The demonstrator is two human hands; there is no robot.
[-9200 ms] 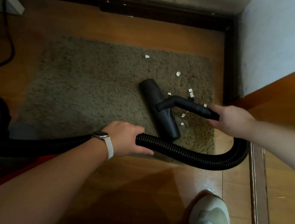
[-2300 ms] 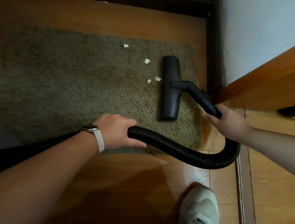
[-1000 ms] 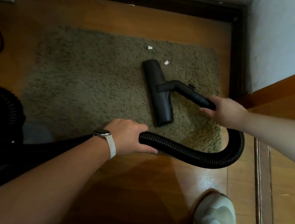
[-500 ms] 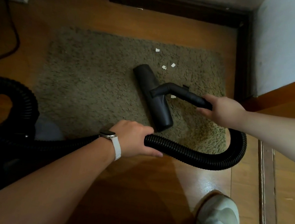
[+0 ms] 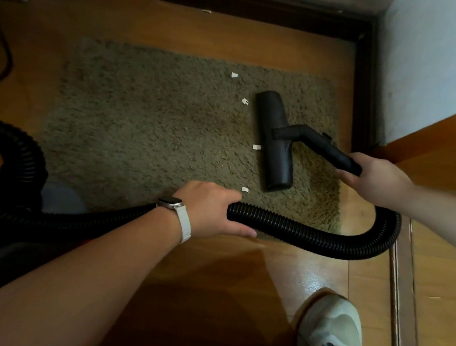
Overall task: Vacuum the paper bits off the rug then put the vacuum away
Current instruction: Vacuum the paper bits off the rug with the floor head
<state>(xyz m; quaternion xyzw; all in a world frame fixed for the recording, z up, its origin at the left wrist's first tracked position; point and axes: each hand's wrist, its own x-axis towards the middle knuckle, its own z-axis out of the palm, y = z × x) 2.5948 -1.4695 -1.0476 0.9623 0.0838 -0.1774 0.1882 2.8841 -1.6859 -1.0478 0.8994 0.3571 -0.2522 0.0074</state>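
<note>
Wand [image 5: 330, 151] clamped in right hand [image 5: 372, 180], floor nozzle [image 5: 275, 141] steered; hose [image 5: 299, 231] gripped in left hand [image 5: 212, 210], slack controlled; paper bits [image 5: 256, 147] just beyond

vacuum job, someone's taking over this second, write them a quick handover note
Left hand grips the black hose; right hand grips the wand.
The nozzle head lies flat on the right side of the rug.
Four paper bits show on the rug, all left of the head: that far one, one by its far end, one at its middle, one by the left hand.
Right of the head, none show.
Left to do: sweep up those four, then put the vacuum away.
</note>
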